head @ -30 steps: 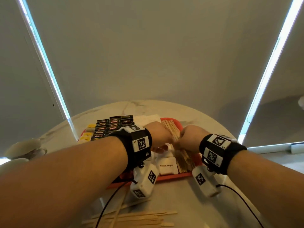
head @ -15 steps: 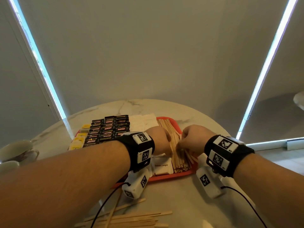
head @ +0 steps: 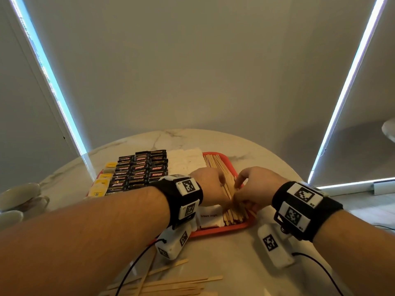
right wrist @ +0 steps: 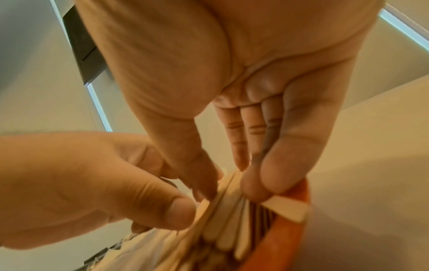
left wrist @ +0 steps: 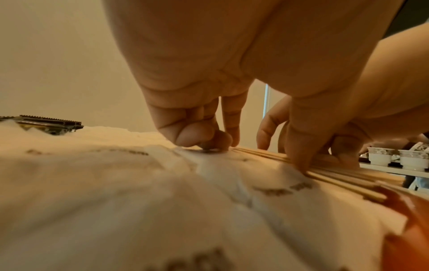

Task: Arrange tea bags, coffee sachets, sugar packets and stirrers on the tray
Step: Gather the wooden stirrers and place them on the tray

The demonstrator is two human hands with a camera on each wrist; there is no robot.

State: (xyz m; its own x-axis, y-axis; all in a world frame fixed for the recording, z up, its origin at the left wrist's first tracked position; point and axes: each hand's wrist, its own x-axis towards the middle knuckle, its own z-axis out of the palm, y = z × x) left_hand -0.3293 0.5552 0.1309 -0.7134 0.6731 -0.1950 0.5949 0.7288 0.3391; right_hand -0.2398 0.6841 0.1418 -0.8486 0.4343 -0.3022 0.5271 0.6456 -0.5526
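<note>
A red tray [head: 218,231] sits near the middle of the round marble table [head: 213,142]. Along the tray's left edge lie yellow tea bags [head: 100,185]; their print is too small to read. Beside them, black coffee sachets [head: 141,167] lie in neat rows, each marked "KOPIKO" in red. White sugar packets [head: 210,216] fill the next strip toward the right; the one nearest the tray's front edge reads "brown sugar". Wooden stirrers [head: 214,163] lie in a bundle along the tray's right edge, running from its far edge to its front edge.

Both hands meet over the front half of that bundle. The left hand [head: 210,188] has its fingers curled down, fingertips touching the sugar packets just beside the stirrers, with its thumb [left wrist: 301,146] pressing on the bundle's left side. The right hand [head: 255,189] pinches several stirrers between its thumb [right wrist: 192,165] and its fingers [right wrist: 262,179], which point down onto the bundle near the tray's right rim.

More wooden stirrers, the loose stirrers [head: 168,284], lie scattered at the table's front edge. White cups [head: 23,197] stand at the table's left edge.
</note>
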